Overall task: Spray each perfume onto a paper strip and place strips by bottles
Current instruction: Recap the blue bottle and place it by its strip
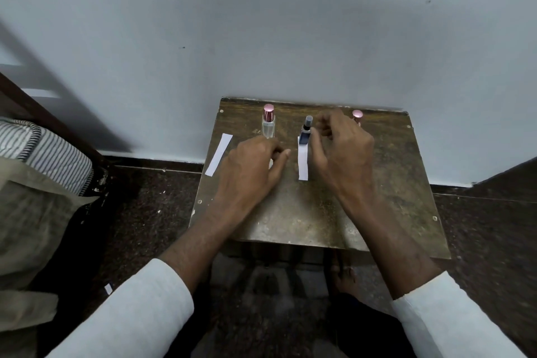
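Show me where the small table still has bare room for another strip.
Bare wood runs along the table near edge, below both hands, and on its right side beyond the right hand. The back row is crowded: clear bottle, blue bottle, centre strip, left hand.

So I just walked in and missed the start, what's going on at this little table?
A person is testing perfumes on a small wooden table. Three bottles stand by the wall: a clear one, a dark blue one and one mostly hidden behind the right hand. Two paper strips lie by bottles. The left hand hovers beside them.
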Motion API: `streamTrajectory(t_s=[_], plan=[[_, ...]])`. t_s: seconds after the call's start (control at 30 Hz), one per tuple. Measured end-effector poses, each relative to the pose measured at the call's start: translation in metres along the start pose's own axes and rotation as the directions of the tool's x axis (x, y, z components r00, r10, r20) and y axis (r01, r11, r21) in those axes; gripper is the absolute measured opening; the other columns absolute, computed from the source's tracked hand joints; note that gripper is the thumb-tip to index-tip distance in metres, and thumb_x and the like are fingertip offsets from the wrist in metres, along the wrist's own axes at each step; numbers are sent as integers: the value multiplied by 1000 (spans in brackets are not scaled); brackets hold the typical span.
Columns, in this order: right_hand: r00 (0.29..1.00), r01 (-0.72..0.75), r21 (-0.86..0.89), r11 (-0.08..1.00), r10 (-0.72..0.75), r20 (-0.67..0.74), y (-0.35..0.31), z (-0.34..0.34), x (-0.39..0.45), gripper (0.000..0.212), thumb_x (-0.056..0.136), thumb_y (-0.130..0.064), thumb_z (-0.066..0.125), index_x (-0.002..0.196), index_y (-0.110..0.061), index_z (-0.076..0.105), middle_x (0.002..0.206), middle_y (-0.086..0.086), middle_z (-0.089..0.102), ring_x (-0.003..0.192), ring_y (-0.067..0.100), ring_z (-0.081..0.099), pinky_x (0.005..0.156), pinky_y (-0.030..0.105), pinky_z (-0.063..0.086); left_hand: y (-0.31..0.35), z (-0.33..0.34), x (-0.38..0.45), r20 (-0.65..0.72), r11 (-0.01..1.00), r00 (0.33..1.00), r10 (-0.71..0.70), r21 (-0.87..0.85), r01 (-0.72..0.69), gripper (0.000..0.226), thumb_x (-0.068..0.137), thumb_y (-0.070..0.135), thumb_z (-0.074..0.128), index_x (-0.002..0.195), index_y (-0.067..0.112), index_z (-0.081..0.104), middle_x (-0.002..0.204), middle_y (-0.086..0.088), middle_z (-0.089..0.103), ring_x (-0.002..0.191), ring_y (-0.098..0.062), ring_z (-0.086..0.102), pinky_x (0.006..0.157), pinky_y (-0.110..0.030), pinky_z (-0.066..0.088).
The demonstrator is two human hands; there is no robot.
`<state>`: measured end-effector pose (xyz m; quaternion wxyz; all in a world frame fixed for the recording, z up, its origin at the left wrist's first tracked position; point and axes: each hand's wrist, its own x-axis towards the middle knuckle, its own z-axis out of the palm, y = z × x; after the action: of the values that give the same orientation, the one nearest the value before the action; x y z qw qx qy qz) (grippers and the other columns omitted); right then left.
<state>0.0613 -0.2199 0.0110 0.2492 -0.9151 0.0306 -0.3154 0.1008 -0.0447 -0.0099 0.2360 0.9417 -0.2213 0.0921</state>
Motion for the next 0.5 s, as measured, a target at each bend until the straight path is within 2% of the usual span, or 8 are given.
streamTrajectory(t_s=[0.07,0.17,0.3,0.37,0.5], plan=[[999,25,-4,1000,-25,41,-7,-4,-11,9,93,-5,73,100,-6,67,91,7,73,82,24,67,78,33,51,-8,-10,-13,0,1000,1000,-25,8,25,19,104,45,64,106,30,76,102,12,73,95,-14,70,69,-30,50],[984,40,-30,999,-34,173,-19,-11,-31,4,94,-9,71,97,-6,69,92,9,73,83,27,67,76,42,54,-21,-26,-34,5,995,995,-101,23,101,18,102,46,66,113,35,75,109,14,72,99,-16,69,69,-30,46],[958,4,26,1000,-11,285,-40,-26,-56,3,92,-8,73,90,-9,70,87,6,72,79,24,66,76,46,55,-27,-45,-63,81,972,969,-233,54,229,34,102,52,64,127,29,71,117,5,67,111,-23,68,81,-46,61],[952,-47,61,997,27,305,-54,-33,-63,5,92,-9,74,88,-11,72,85,2,71,78,19,64,76,40,56,-22,-54,-75,134,947,939,-315,102,304,42,101,51,65,134,24,66,121,-2,62,117,-29,65,83,-52,59],[940,-193,113,975,151,304,-78,-39,-87,8,93,-15,76,86,-17,72,81,-7,70,75,8,63,72,23,51,-10,-68,-97,126,925,917,-379,52,376,43,100,47,70,135,23,64,125,-2,59,118,-29,63,83,-49,57]])
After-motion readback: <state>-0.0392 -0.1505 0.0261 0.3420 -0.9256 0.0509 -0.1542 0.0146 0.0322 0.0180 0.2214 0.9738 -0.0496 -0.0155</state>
